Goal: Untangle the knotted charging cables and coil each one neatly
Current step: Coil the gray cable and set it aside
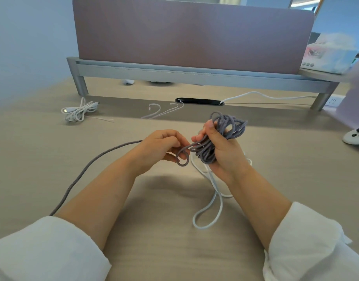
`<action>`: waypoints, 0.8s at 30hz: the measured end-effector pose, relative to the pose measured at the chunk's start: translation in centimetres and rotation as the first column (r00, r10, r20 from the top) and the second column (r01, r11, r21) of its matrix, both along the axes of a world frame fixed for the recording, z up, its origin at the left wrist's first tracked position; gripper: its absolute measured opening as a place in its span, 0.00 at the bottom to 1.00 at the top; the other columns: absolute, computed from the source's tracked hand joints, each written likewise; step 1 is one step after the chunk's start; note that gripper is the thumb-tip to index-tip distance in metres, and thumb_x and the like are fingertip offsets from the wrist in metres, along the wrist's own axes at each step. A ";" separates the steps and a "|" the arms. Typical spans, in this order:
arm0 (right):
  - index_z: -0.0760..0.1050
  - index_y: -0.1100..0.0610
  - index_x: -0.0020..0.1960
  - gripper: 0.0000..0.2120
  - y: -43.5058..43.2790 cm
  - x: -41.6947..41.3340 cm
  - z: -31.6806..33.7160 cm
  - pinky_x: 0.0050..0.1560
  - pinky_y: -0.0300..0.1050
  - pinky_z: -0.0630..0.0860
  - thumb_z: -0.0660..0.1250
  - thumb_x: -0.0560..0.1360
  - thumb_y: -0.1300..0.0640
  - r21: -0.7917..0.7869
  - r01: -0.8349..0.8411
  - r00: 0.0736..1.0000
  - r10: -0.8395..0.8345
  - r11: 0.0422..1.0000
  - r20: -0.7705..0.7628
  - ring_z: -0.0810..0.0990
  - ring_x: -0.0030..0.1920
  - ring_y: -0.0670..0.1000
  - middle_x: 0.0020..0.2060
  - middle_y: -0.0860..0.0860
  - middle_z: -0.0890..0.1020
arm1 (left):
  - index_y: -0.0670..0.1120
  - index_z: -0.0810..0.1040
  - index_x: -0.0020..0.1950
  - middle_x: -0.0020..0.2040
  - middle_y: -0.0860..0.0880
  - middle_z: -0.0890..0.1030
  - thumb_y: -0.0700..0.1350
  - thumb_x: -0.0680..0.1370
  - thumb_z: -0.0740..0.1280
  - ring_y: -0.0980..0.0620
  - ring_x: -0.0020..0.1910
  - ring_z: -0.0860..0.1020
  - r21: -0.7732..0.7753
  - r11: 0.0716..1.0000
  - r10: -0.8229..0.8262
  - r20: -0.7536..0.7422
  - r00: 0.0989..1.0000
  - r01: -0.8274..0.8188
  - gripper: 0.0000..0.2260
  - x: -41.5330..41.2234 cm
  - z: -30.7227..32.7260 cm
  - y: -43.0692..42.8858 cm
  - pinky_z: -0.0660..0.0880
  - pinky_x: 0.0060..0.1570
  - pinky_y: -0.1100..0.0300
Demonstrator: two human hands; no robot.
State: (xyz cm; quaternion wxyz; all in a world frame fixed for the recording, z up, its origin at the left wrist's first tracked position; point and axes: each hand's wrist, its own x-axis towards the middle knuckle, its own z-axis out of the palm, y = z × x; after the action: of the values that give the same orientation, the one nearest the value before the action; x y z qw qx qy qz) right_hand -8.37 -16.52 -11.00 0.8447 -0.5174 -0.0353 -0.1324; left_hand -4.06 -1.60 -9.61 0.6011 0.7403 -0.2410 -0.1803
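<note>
Coiling step, on the grey cable (231, 126). Grips a bunch of its loops in the right hand (223, 151), fingers curled round them, above the table (154, 209). Pinches the next loop between thumb and fingers of the left hand (160, 147), just beside the bunch. Leaves the tail trailing left across the table and out of sight behind the left sleeve.

Judged about midway on this cable, with a good length left to wind. Next calls for laying the pinched loop onto the bunch, then drawing in more tail without twisting it. After that, probably on to the loose white cable (202, 227) under the right wrist. Looks done already: 1 white bundle (79, 113) far left.

Cannot read any brand or writing: blurred box (332, 51) far right, unmarked controller (355, 136) below it.
</note>
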 end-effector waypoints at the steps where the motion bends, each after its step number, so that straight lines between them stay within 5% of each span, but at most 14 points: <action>1: 0.69 0.59 0.37 0.11 -0.1 0.0 0.1 0.40 0.42 0.76 0.62 0.72 0.52 0.050 -0.021 1.000 0.021 0.999 0.007 0.79 0.33 0.46 0.27 0.49 0.76 | 0.42 0.77 0.41 0.35 0.48 0.81 0.30 0.74 0.57 0.55 0.35 0.79 -0.001 0.999 -0.036 0.001 0.999 0.036 0.13 0.1 -0.1 0.2 0.78 0.37 0.63; 5: 0.68 0.58 0.36 0.13 -0.5 0.0 0.4 0.37 0.41 0.77 0.60 0.75 0.51 0.250 0.023 1.000 -0.023 0.968 -0.001 0.77 0.30 0.47 0.26 0.49 0.73 | 0.44 0.76 0.46 0.38 0.53 0.82 0.32 0.65 0.64 0.57 0.40 0.79 -0.022 0.981 -0.193 0.022 0.981 0.194 0.13 0.4 -0.5 0.8 0.76 0.39 0.65; 9: 0.67 0.59 0.35 0.15 -0.6 0.1 0.4 0.33 0.40 0.77 0.59 0.78 0.53 0.317 0.113 0.993 -0.102 0.942 -0.052 0.77 0.28 0.46 0.25 0.49 0.73 | 0.49 0.75 0.43 0.37 0.51 0.75 0.37 0.64 0.78 0.58 0.35 0.72 0.175 0.975 -0.172 0.231 0.957 0.133 0.16 0.2 -1.1 0.1 0.70 0.38 0.64; 14: 0.68 0.59 0.34 0.16 -0.2 0.1 0.7 0.33 0.41 0.77 0.59 0.78 0.53 0.359 0.099 0.995 -0.085 0.928 -0.054 0.76 0.28 0.47 0.25 0.50 0.72 | 0.48 0.70 0.39 0.31 0.54 0.68 0.44 0.62 0.79 0.59 0.27 0.63 0.160 0.987 -0.047 0.400 0.915 -0.019 0.17 -0.5 -1.0 -0.8 0.63 0.30 0.67; 18: 0.68 0.58 0.34 0.17 -0.3 -0.1 1.0 0.32 0.39 0.77 0.58 0.79 0.53 0.433 0.091 0.995 -0.068 0.897 -0.068 0.74 0.25 0.45 0.24 0.48 0.71 | 0.54 0.68 0.40 0.34 0.56 0.68 0.46 0.63 0.79 0.61 0.29 0.66 0.275 0.961 -0.112 0.500 0.859 -0.035 0.19 -0.7 -1.2 -1.0 0.64 0.31 0.70; 21: 0.67 0.57 0.34 0.18 -0.2 -0.3 1.1 0.30 0.37 0.76 0.55 0.80 0.52 0.457 0.044 0.998 -0.024 0.889 -0.050 0.73 0.23 0.43 0.23 0.47 0.71 | 0.56 0.70 0.37 0.34 0.56 0.70 0.44 0.67 0.76 0.62 0.30 0.68 0.198 0.976 -0.042 0.583 0.811 -0.092 0.15 -0.5 -1.3 -1.2 0.64 0.32 0.71; 24: 0.66 0.56 0.35 0.17 -0.4 -0.5 1.3 0.28 0.34 0.73 0.54 0.80 0.51 0.464 -0.017 0.999 0.032 0.886 -0.025 0.71 0.22 0.42 0.22 0.47 0.70 | 0.57 0.75 0.42 0.40 0.57 0.75 0.40 0.69 0.74 0.61 0.33 0.73 0.198 0.980 -0.128 0.554 0.822 0.019 0.14 -0.3 -1.5 -0.8 0.67 0.35 0.73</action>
State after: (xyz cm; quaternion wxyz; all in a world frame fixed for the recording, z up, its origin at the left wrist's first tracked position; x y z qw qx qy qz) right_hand -8.85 -16.97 -9.67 0.9458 -0.3025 0.0042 -0.1180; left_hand -4.31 -2.40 -11.08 0.4247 0.8026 -0.4188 0.0019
